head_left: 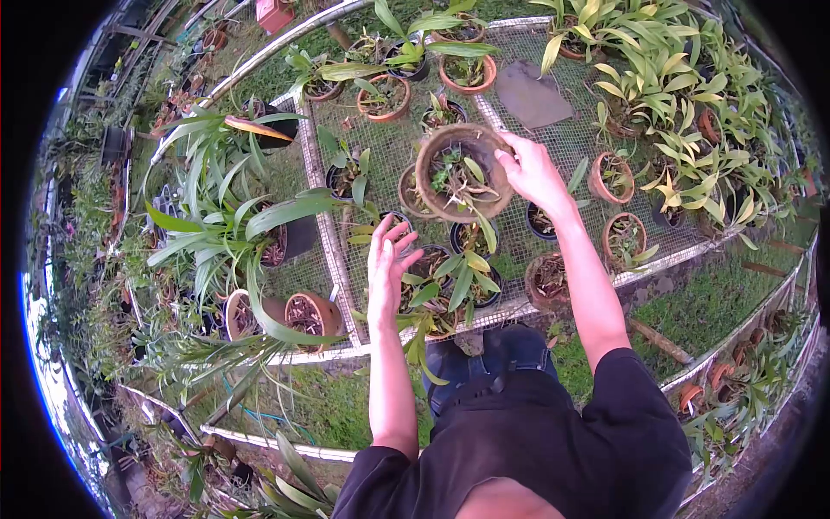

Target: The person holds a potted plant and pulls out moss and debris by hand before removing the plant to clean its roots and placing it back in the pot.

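Observation:
My right hand (529,169) grips the rim of a round, weathered clay flower pot (494,204) and holds it above the wire-mesh bench. Inside the pot is a small green plant (450,176) with pale roots or stems, and a few leaves hang over its near rim. My left hand (389,259) is raised to the left of the pot, fingers apart, touching nothing that I can see. Below the hands stand dark pots of leafy plants (458,281), partly hidden. Another clay pot (548,282) with bark pieces sits to their right.
A mesh bench (519,35) with a pale frame carries several potted plants. Dense yellow-green foliage (674,95) fills the right side. Long strap-leaved plants (216,225) spread on the left. A flat grey slab (532,93) lies at the back. Grass (346,406) shows below.

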`<state>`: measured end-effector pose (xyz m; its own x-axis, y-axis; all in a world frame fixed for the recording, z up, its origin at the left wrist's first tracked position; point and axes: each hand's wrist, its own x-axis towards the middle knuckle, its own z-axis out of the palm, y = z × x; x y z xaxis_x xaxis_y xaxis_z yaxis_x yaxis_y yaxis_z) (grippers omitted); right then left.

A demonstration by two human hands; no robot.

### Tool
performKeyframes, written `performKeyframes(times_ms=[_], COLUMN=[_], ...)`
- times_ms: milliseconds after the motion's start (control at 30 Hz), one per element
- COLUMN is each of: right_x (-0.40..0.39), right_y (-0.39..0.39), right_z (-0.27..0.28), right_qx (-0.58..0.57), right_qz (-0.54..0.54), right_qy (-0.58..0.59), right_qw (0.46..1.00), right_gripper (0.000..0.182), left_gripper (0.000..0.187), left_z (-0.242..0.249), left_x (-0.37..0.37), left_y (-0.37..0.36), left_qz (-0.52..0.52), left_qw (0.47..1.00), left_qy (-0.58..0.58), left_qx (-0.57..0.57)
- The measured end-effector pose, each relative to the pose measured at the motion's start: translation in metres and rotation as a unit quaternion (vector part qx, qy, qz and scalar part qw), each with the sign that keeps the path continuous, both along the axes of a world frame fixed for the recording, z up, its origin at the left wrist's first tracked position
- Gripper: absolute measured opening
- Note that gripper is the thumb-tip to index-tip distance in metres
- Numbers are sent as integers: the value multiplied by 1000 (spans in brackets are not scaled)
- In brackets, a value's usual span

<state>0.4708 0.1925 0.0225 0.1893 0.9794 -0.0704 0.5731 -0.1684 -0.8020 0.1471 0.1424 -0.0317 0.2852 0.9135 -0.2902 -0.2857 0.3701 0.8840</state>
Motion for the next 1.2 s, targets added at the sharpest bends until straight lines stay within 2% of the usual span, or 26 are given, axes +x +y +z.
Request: performKeyframes(times_ms=[33, 100, 200, 233, 267, 333, 367, 467, 600, 733, 867, 900, 1033, 1133, 1200], right_x=[-13, -37, -70, -81, -90, -107, -113, -137, -155, -183, -193, -194, -191, -181, -171], right_y=[-12, -40, -83, -98, -111, -140, -153, -180, -203, -231, -261, -270, -296, -309, -313], right_z=[4, 23, 44, 56, 72, 74, 73, 93, 96, 88, 85, 91, 98, 93, 98], right_qx=[34, 21, 1, 9, -35, 21, 17, 177, 235, 180, 161, 174, 145, 162, 247], right_qz=[10, 36, 46, 43, 39, 38, 38, 48, 194, 201, 161, 146, 69, 45, 34], right_qy=[11, 27, 55, 54, 47, 44, 41, -42, -160, -204, -187, -169, -40, 7, -125], right_qw=[999, 999, 997, 998, 998, 998, 998, 982, 939, 941, 956, 959, 986, 986, 960], right_gripper=[37, 39, 39, 38, 37, 37, 34, 33, 28, 35, 28, 23, 18, 18, 18], left_gripper=[86, 100, 95, 86, 92, 108, 104, 108, 113, 115, 115, 114, 105, 100, 96], left_z=[6, 21, -1, 2, 5, 38, 47, 57, 71, 76, 77, 82, 80, 88, 91], left_x=[3, 11, -6, -12, -18, -23, -26, -43, -65, -83, -90, -90, -83, -72, -59], left_y=[-2, -13, -43, -52, -60, -74, -84, -108, -137, -162, -180, -185, -195, -200, -202], left_qz=[-31, -67, -23, 17, 0, -48, -47, -54, -81, -116, -120, -126, -135, -155, -166], left_qw=[998, 991, 982, 982, 990, 994, 993, 990, 986, 981, 979, 981, 980, 979, 977], left_qy=[-45, -108, -188, -185, -144, -91, -105, -58, -36, -30, -26, -39, -61, -76, -82], left_qx=[11, 33, -15, -34, -4, 34, 34, 117, 141, 152, 161, 145, 131, 111, 102])
